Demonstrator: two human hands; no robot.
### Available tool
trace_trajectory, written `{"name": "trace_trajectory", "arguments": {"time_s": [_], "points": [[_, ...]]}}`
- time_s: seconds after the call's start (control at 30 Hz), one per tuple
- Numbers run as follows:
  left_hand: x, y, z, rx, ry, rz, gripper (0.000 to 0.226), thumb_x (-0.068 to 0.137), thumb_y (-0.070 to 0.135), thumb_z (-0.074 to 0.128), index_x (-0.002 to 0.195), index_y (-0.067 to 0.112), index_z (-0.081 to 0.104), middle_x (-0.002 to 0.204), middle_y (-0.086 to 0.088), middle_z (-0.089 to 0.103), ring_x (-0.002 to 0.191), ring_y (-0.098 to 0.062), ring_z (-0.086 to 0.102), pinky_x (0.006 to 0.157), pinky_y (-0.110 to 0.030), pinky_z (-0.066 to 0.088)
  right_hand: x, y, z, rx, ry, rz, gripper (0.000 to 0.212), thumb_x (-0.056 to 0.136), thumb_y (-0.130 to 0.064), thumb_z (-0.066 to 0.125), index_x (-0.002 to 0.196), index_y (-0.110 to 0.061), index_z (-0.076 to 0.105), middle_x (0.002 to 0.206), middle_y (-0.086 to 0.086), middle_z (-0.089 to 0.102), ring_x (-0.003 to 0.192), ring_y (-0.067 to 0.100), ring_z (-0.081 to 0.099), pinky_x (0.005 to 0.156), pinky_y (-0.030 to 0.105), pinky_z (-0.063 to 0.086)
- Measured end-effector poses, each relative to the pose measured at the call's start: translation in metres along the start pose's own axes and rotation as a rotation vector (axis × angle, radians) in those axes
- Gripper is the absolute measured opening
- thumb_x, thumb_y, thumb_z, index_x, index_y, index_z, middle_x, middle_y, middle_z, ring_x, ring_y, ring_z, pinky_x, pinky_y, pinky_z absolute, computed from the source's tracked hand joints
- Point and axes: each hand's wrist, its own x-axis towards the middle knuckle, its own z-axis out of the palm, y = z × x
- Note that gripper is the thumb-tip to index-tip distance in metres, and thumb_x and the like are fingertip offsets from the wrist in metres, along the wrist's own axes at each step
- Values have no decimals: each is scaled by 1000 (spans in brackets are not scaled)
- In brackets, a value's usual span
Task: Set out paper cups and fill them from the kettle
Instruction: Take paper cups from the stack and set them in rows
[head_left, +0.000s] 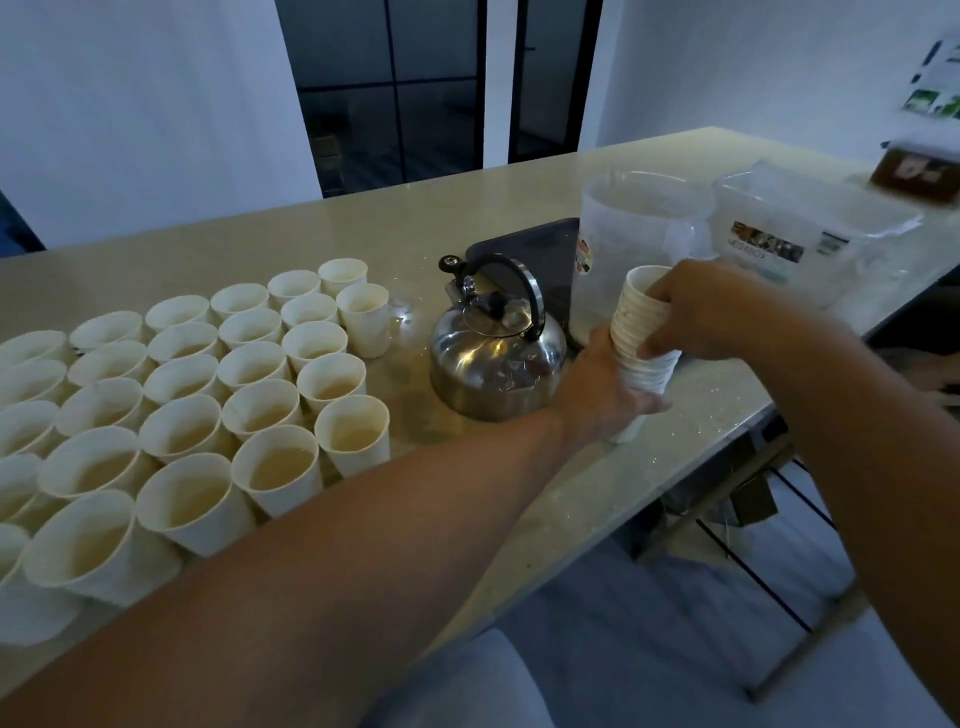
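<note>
Here both hands grip the stack of cups (640, 332): left hand (605, 387) low, right hand (696, 306) high.

Worktop (218, 249) ran from near left to far right. Set-out cups (208, 395) stood on its left part in close rows, many touching. Kettle (496, 353) sat on the worktop just right of the cup rows, apart from the nearest cup. Behind the kettle lay a flat tray (540, 249). Right of the tray stood a tall plastic container (634, 228); a second plastic box (810, 234) stood farther right, beside it. Stack of nested cups (641, 338) was in front of the tall container, right of the kettle, between both hands: left hand (602, 389) low on the stack, right hand (706, 306) at its top.
</note>
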Motion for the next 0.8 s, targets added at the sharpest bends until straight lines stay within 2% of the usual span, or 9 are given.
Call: {"name": "trace_trajectory", "arguments": {"time_s": [0.07,0.13,0.23,0.37,0.5,0.57,0.67,0.73,0.8], "points": [[0,0,4,-30,33,-16,96,66,27,91,141,17,31,129,-1,54,116,-21,56,97,-34,46,1,1,6,44,26,-25,32,72,-38,83,93,-19,69,73,1,52,70,25,56,64,31,44],[0,1,4,-31,66,-21,95,67,28,90,139,16,29,128,-2,55,115,-23,56,98,-38,47,-1,1,5,84,32,-51,26,76,-35,81,79,-19,61,67,-1,50,62,18,50,55,26,35],[-4,-2,0,-6,73,-15,93,70,27,88,138,17,26,127,-2,54,114,-23,56,96,-38,47,-5,-3,0,78,9,-89,37,79,-33,79,61,-21,49,62,-1,49,57,15,46,50,25,27],[-6,-8,-9,48,100,7,83,69,27,85,131,21,30,121,1,56,107,-22,59,91,-44,51,-8,-8,-6,96,5,-104,40,79,-33,80,57,-23,49,61,2,51,57,18,47,51,27,29],[-9,-10,-13,3,80,-24,83,70,24,84,133,27,30,121,4,54,107,-22,55,91,-41,48,-11,-14,-25,135,56,-87,36,82,-36,78,66,-17,52,72,3,52,66,20,49,55,27,31],[-12,-11,-11,-3,86,-26,86,67,26,85,132,32,29,122,5,54,109,-23,56,94,-45,49,-17,-19,-41,137,114,-78,27,82,-38,77,83,-16,61,80,6,54,75,26,51,64,29,36],[-19,-16,-12,5,80,-12,92,66,28,86,134,34,26,124,7,53,110,-19,55,94,-43,48,-27,-31,-66,159,205,-72,33,81,-39,78,105,-17,71,95,12,59,87,32,54,75,35,40],[-24,-20,-13,-3,66,-12,99,69,25,87,143,30,21,133,5,49,116,-15,50,95,-33,44,-35,-41,-79,163,260,-91,38,82,-39,76,113,-19,68,100,11,57,89,30,52,78,37,40],[-35,-18,-22,-3,48,-25,106,73,20,84,152,28,13,147,0,40,130,-16,43,101,-30,38,-41,-56,-89,166,327,-127,46,84,-39,75,122,-16,64,102,10,54,89,28,51,80,40,41]]}}
